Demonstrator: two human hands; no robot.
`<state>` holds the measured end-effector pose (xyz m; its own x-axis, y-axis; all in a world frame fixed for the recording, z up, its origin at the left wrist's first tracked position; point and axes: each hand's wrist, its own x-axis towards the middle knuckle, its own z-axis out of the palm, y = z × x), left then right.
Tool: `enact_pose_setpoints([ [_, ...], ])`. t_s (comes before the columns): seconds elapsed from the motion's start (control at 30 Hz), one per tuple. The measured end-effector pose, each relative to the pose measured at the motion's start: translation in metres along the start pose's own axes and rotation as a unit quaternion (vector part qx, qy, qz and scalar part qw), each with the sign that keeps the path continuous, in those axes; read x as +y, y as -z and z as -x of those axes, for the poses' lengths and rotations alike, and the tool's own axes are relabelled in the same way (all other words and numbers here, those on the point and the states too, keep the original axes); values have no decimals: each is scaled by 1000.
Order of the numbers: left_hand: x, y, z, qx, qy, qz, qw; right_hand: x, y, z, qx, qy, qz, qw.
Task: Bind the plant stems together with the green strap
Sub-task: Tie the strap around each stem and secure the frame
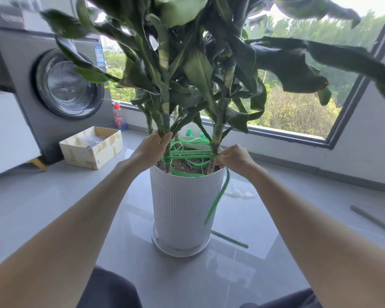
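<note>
- I see the green strap (190, 153) looped in several bands between two plant stems, just above the soil inside the white pot's (185, 210) rim.
- My left hand (152, 147) is clenched around the left stem (165, 112), touching the strap's wrap there.
- My right hand (233, 157) pinches the strap beside the right stem (220, 121); a loose tail hangs down the pot's right wall.
- A cardboard box (91, 146) sits on the floor, left of the pot.

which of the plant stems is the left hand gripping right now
The stem on the pot's left side: the left hand is closed around its base, above the green strap. The right-side stem is only touched by the right hand pinching the strap.
</note>
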<state>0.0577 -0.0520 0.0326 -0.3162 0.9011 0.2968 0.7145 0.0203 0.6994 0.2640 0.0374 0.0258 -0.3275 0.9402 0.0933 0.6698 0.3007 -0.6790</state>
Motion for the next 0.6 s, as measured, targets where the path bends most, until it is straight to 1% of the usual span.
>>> enact_pose_setpoints([
  [0.07,0,3,6,17,-21,-4,1000,-1,2,1,-24,-12,-6,1000],
  [0.17,-10,3,9,41,-50,-39,997,1,3,1,-31,-11,-4,999],
  [0.23,-17,2,10,58,-30,-84,994,3,1,0,-12,3,10,1000],
  [0.3,-18,1,15,75,2,-107,991,5,-4,0,24,4,5,1000],
  [0.33,-17,0,17,70,9,-113,991,5,-6,0,43,-3,-6,999],
  [0.4,-14,-3,21,25,8,-120,992,5,-10,1,67,-15,-22,997],
  [0.5,-8,-14,23,-52,-33,-99,993,4,-12,1,81,-21,-29,996],
  [0.6,0,-27,23,-81,-52,-68,993,6,-13,2,94,-26,-36,995],
])
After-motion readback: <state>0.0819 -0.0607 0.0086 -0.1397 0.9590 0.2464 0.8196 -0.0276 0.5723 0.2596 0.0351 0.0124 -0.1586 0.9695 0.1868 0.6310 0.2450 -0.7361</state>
